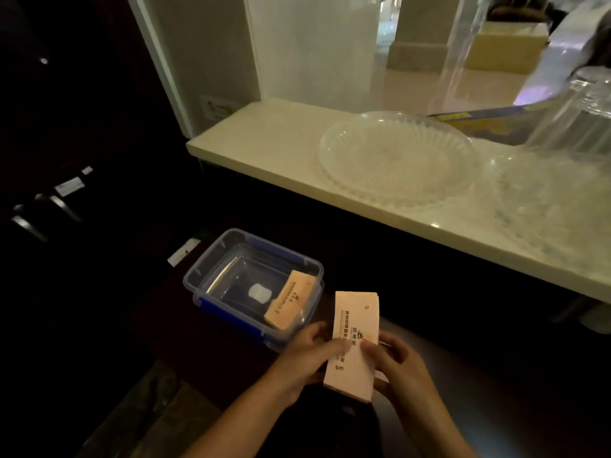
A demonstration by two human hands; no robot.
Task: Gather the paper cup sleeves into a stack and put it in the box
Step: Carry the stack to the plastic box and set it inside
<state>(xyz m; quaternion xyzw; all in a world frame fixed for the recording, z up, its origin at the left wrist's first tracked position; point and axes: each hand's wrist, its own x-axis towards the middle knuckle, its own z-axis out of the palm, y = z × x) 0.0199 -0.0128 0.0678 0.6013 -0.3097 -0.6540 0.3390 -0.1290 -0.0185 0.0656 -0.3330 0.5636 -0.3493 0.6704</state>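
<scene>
The left hand and right hand clamp a stack of paper cup sleeves from both sides, just beside the box. One bundle of sleeves already lies inside; this stack still has to go in.

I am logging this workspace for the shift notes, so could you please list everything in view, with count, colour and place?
Stack of pale pink printed paper cup sleeves: one, held by both hands, right of the box.
Clear plastic box with blue latches: one, open, on the dark surface, left of the stack.
Orange-pink sleeve bundle: one, leaning in the box's right side.
Clear ribbed glass dish: one, on the cream counter.
Clear glassware: count unclear, counter's right end.
Left hand: gripping the stack's left edge.
Right hand: gripping its right edge.
</scene>
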